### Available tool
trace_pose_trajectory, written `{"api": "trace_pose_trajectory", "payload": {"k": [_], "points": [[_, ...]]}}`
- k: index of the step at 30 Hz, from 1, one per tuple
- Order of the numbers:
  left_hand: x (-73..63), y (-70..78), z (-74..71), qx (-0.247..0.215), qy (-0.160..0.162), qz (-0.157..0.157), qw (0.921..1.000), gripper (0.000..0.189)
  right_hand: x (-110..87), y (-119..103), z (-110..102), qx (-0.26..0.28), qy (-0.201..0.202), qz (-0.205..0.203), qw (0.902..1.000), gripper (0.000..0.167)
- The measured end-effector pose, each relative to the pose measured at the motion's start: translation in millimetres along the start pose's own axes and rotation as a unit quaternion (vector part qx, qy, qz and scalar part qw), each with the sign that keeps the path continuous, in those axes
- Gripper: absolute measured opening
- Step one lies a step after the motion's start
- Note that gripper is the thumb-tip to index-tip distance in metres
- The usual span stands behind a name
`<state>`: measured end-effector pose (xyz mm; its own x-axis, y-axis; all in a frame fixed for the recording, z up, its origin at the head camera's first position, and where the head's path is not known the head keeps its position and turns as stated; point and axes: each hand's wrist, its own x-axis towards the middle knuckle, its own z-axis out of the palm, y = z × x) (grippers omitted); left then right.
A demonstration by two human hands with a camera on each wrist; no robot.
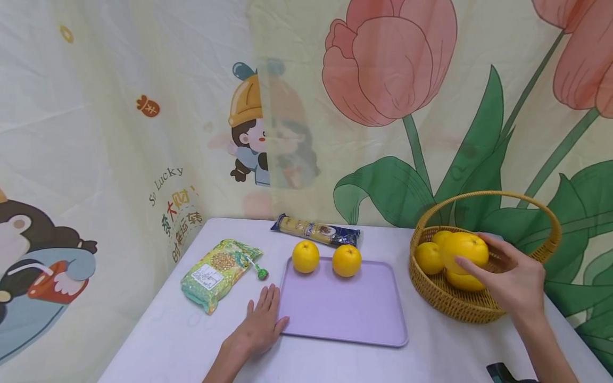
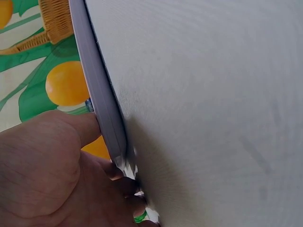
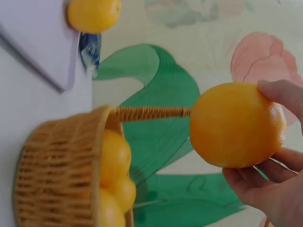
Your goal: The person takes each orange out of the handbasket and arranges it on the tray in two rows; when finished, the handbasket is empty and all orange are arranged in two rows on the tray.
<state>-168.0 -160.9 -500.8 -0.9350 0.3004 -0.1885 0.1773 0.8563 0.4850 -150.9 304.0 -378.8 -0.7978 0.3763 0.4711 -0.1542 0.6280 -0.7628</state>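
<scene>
My right hand grips an orange between thumb and fingers, held up over the wicker basket. Several more oranges lie inside that basket. On the table, my left hand rests flat with straight fingers beside a lilac tray; its thumb touches the tray's left rim. Two oranges sit along the tray's back edge, a left orange and a right orange.
Left of the tray lies a green-yellow bag, with a green-headed lollipop by it. Behind the tray is a long blue-and-yellow packet. The basket's tall handle arches over it. A dark object lies at the front right.
</scene>
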Motion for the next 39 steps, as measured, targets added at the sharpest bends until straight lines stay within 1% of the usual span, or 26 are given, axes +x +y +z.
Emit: {"api": "trace_pose_trajectory", "payload": {"k": [4, 7, 9, 13, 16, 20, 22, 25, 28, 29, 32, 35, 38, 39], "points": [[-1.1, 1.8, -3.0, -0.003, -0.002, -0.002, 1.0000, 0.082, -4.6, -17, 10, 0.027, -0.020, -0.033, 0.9989, 0.061], [0.7, 0.9, -1.8, 0.001, -0.004, -0.006, 1.0000, 0.082, -7.1, -26, 20, 0.043, -0.042, -0.044, 0.9972, 0.061], [0.8, 1.8, -2.6, 0.003, -0.002, -0.006, 1.0000, 0.082, -8.3, -30, 28, 0.057, -0.055, -0.049, 0.9956, 0.061], [-0.9, 3.9, -5.7, 0.001, -0.008, -0.011, 0.9999, 0.081, -12.4, -35, 45, 0.082, -0.078, -0.063, 0.9916, 0.060], [0.4, 0.9, -4.0, -0.002, -0.012, -0.012, 0.9999, 0.082, -16.0, -36, 60, 0.091, -0.090, -0.070, 0.9893, 0.060], [3.9, -3.8, 0.8, 0.002, 0.000, -0.002, 1.0000, 0.082, -17.8, -32, 77, 0.096, -0.101, -0.067, 0.9880, 0.062], [4.5, -4.6, 2.5, 0.000, 0.008, 0.005, 1.0000, 0.081, -18.2, -30, 83, 0.091, -0.107, -0.056, 0.9885, 0.063], [0.8, 3.1, -3.8, 0.006, 0.002, -0.001, 1.0000, 0.081, -18.5, -25, 92, 0.085, -0.117, -0.035, 0.9888, 0.065], [-1.0, 6.3, -5.6, 0.008, -0.001, -0.005, 1.0000, 0.080, -18.8, -20, 101, 0.078, -0.126, -0.020, 0.9887, 0.066], [-1.8, 7.3, -6.5, 0.010, -0.002, -0.004, 0.9999, 0.080, -18.6, -17, 105, 0.075, -0.127, -0.021, 0.9889, 0.065], [0.5, 2.5, -1.8, 0.005, 0.002, -0.002, 1.0000, 0.080, -17.9, -9, 116, 0.073, -0.130, -0.028, 0.9884, 0.064], [-0.5, 4.2, -3.5, 0.006, -0.003, -0.008, 0.9999, 0.080, -17.2, 0, 126, 0.078, -0.134, -0.033, 0.9874, 0.063], [-1.3, 7.5, -6.3, 0.009, -0.012, -0.017, 0.9997, 0.080, -17.1, 7, 135, 0.081, -0.133, -0.028, 0.9873, 0.064], [-1.7, 8.3, -6.9, 0.011, -0.011, -0.016, 0.9997, 0.081, -17.1, 9, 137, 0.079, -0.135, -0.025, 0.9874, 0.064]]}}
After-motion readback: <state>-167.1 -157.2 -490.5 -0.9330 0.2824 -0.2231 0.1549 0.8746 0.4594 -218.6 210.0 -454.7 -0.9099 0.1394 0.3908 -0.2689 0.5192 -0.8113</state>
